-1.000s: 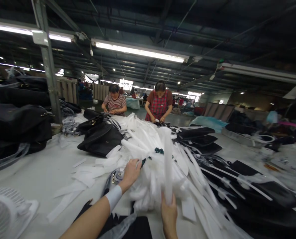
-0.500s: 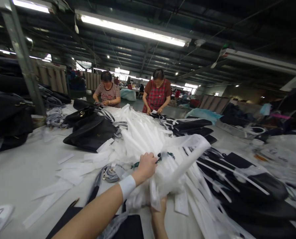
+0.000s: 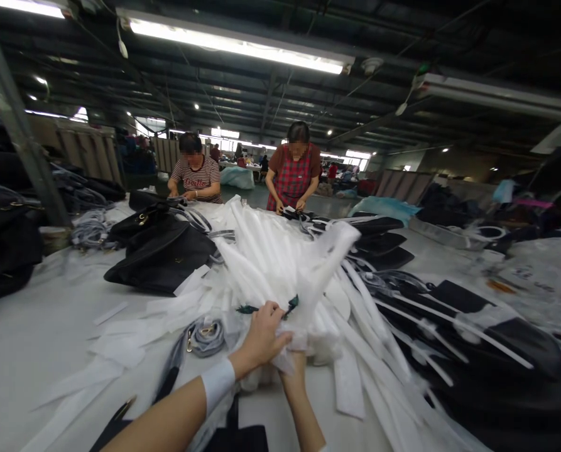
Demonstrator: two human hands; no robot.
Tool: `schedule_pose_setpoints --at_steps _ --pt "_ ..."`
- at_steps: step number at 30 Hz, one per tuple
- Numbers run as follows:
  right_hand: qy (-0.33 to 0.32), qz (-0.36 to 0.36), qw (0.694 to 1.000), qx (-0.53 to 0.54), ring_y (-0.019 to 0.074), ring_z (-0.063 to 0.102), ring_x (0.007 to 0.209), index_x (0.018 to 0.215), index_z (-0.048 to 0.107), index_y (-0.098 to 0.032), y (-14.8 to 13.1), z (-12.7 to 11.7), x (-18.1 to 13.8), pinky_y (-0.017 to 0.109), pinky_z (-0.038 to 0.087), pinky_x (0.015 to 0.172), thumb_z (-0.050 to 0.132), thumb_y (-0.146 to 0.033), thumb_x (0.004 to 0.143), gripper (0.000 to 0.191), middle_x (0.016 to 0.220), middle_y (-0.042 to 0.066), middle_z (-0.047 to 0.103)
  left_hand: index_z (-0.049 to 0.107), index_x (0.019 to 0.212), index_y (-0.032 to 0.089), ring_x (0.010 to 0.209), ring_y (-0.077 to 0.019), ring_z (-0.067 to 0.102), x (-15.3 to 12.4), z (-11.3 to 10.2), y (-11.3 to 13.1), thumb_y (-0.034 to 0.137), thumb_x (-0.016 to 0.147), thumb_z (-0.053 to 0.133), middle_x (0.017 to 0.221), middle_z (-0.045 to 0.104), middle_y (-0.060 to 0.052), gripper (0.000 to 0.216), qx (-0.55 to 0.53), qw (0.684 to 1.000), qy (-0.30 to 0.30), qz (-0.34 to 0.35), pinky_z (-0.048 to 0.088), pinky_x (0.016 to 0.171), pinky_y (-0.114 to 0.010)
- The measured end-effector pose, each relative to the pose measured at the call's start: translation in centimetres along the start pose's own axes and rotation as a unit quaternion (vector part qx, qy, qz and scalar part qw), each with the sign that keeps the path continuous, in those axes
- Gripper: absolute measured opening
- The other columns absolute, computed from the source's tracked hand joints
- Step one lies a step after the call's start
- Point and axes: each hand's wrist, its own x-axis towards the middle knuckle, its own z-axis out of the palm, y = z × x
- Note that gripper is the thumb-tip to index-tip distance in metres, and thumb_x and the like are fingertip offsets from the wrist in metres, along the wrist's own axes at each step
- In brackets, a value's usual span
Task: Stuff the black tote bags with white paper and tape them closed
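White sheeting (image 3: pixel 322 270): thin, translucent, foam-like, crinkled, soft sheen. Black bag (image 3: pixel 167 257): smooth, leather-like, low gloss. Clasp (image 3: pixel 190 341): shiny gold-toned metal. Tabletop (image 3: pixel 58 320): pale, smooth, mostly matt. Apron (image 3: pixel 296 172): matt checked cloth. Post (image 3: pixel 19 119): scuffed grey metal.

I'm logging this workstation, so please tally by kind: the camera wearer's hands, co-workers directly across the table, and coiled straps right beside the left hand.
Left hand and right hand: 2
Co-worker in striped top and co-worker in checked apron: 2
Coiled grey strap: 1
Total: 5
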Motion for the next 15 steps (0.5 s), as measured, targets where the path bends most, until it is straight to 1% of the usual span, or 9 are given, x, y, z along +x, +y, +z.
schedule_pose_setpoints --at_steps 1,3,4,6,8,10,11,13,15 --pt "-0.008 0.012 1.000 -0.006 0.0215 0.064 0.086 0.103 0.064 -0.016 -0.2 -0.3 0.0 0.037 0.054 0.075 0.054 -0.045 0.090 0.034 0.100 0.009 0.067 0.053 0.113 0.023 0.111 -0.0234 0.048 0.6 0.0 -1.0 0.034 0.078 0.064 0.117 0.049 -0.006 0.038 0.007 1.000 -0.002 -0.016 0.040 0.090 -0.037" --pt "-0.013 0.057 0.998 -0.030 0.0265 0.066 0.080 0.090 0.068 -0.015 -0.5 -1.6 -0.3 0.036 0.053 0.068 0.052 -0.054 0.085 0.042 0.085 0.011 0.071 0.052 0.114 0.023 0.112 -0.0235 0.048 1.9 -0.1 -2.5 0.031 0.078 0.065 0.118 0.048 -0.006 0.039 0.027 0.999 -0.002 -0.036 0.040 0.090 -0.037" --pt "-0.006 0.086 0.995 -0.044 0.0284 0.067 0.077 0.085 0.069 -0.015 -0.5 -2.6 -0.6 0.036 0.052 0.066 0.052 -0.058 0.082 0.046 0.078 0.011 0.072 0.052 0.114 0.022 0.112 -0.0234 0.048 2.4 -0.2 -3.0 0.031 0.078 0.065 0.118 0.048 -0.006 0.040 0.039 0.998 0.002 -0.044 0.040 0.090 -0.036" --pt "0.039 0.151 0.985 -0.068 0.0298 0.067 0.073 0.081 0.071 -0.016 -0.4 -5.3 -1.3 0.035 0.051 0.062 0.051 -0.065 0.077 0.053 0.070 0.011 0.071 0.053 0.113 0.021 0.110 -0.0238 0.048 3.3 -0.7 -3.6 0.030 0.079 0.064 0.116 0.049 -0.006 0.037 0.073 0.996 0.016 -0.058 0.040 0.088 -0.036" --pt "0.111 0.202 0.970 -0.082 0.0312 0.067 0.074 0.084 0.071 -0.016 0.2 -8.4 -1.8 0.035 0.050 0.061 0.050 -0.071 0.074 0.060 0.069 0.011 0.071 0.056 0.108 0.020 0.106 -0.0246 0.049 3.5 -1.0 -3.9 0.029 0.083 0.062 0.112 0.051 -0.007 0.028 0.124 0.990 0.036 -0.053 0.040 0.087 -0.038" --pt "0.159 0.231 0.955 -0.093 0.0338 0.067 0.081 0.094 0.071 -0.016 1.0 -10.9 -2.0 0.037 0.051 0.065 0.050 -0.075 0.069 0.067 0.074 0.012 0.072 0.058 0.103 0.021 0.101 -0.0246 0.050 3.1 -1.1 -4.0 0.025 0.087 0.055 0.106 0.054 -0.007 0.016 0.174 0.983 0.051 -0.010 0.039 0.087 -0.040" --pt "0.166 0.241 0.951 -0.096 0.0353 0.067 0.085 0.098 0.070 -0.016 1.4 -11.7 -1.9 0.039 0.051 0.068 0.050 -0.078 0.067 0.072 0.077 0.012 0.072 0.059 0.100 0.021 0.100 -0.0243 0.050 2.8 -1.1 -3.9 0.021 0.089 0.051 0.103 0.056 -0.007 0.014 0.191 0.980 0.056 0.019 0.038 0.088 -0.041" --pt "0.150 0.250 0.953 -0.088 0.0373 0.065 0.092 0.103 0.067 -0.015 1.9 -12.0 -1.4 0.041 0.050 0.073 0.050 -0.080 0.064 0.078 0.080 0.012 0.073 0.060 0.097 0.021 0.101 -0.0235 0.050 2.3 -1.2 -3.6 0.014 0.089 0.045 0.101 0.058 -0.007 0.018 0.196 0.977 0.062 0.057 0.036 0.091 -0.042" --pt "0.122 0.238 0.962 -0.061 0.0370 0.065 0.093 0.106 0.065 -0.015 2.0 -10.7 -0.8 0.041 0.051 0.075 0.052 -0.079 0.063 0.079 0.081 0.011 0.072 0.060 0.098 0.021 0.102 -0.0231 0.050 2.3 -1.5 -2.8 0.010 0.085 0.046 0.101 0.060 -0.007 0.022 0.163 0.984 0.059 0.049 0.035 0.094 -0.042"
